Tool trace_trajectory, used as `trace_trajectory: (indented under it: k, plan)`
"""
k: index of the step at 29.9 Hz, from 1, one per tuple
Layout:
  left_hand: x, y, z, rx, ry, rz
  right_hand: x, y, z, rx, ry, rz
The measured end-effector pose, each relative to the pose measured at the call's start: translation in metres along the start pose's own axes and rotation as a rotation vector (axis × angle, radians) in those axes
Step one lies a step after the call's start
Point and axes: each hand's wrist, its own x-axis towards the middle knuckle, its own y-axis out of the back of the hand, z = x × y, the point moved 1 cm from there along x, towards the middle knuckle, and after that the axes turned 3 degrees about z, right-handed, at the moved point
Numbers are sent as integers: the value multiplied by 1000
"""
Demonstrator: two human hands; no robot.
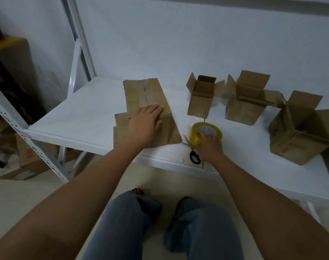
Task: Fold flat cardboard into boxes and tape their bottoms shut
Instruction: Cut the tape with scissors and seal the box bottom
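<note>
Three finished boxes stand open-topped along the right of the white worktop (pixel 81 117): a small box (pixel 201 98), a middle box (pixel 246 102), and a large box (pixel 298 132) whose right flaps are cut off by the frame edge. From where I watch, the box being worked on (pixel 146 94) lies bottom-up at the centre, its seam running away from me with what looks like clear tape along it — the sheen is faint and I cannot be sure how far it reaches. Its near flaps spread flat on the worktop, partly hidden under my left arm.

My left hand (pixel 146 124) lies on that box, fingers straight and pressing down flat. My right hand (pixel 209 141) has its grip curled round the yellow tape roll (pixel 199 132), which sits on the worktop just right of the box; my fingers cover the roll's near side, so I cannot make out the loose tape end.

Scissors (pixel 192 151) lie near the worktop's front edge, touching the roll's left side as far as I can tell — their black handles half hidden beneath my right wrist.

Flat cardboard (pixel 28 166) lies on the floor at left, dim and blurred.
</note>
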Motion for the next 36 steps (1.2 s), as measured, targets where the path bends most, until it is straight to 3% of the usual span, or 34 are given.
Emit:
trace_trajectory:
  k: [8, 14, 17, 24, 28, 33, 36]
  plan:
    - [5, -4, -7, -99, 30, -33, -4, 14, -9, 188, 148, 123]
    - [8, 26, 5, -620, 146, 82, -39, 56, -34, 399, 102, 171]
    - [-1, 43, 22, -834, 233, -51, -67, 76, -46, 532, 112, 153]
    - [-29, 65, 39, -970, 329, -236, -122, 107, -66, 701, 146, 63]
    - [-51, 76, 38, -1041, 363, -481, -142, 119, -82, 720, 200, 77]
    - [-71, 94, 31, -1275, 455, -280, -158, 127, -98, 742, 258, 53]
    - [-73, 111, 34, -1244, 461, -143, -162, 131, -105, 762, 293, 68]
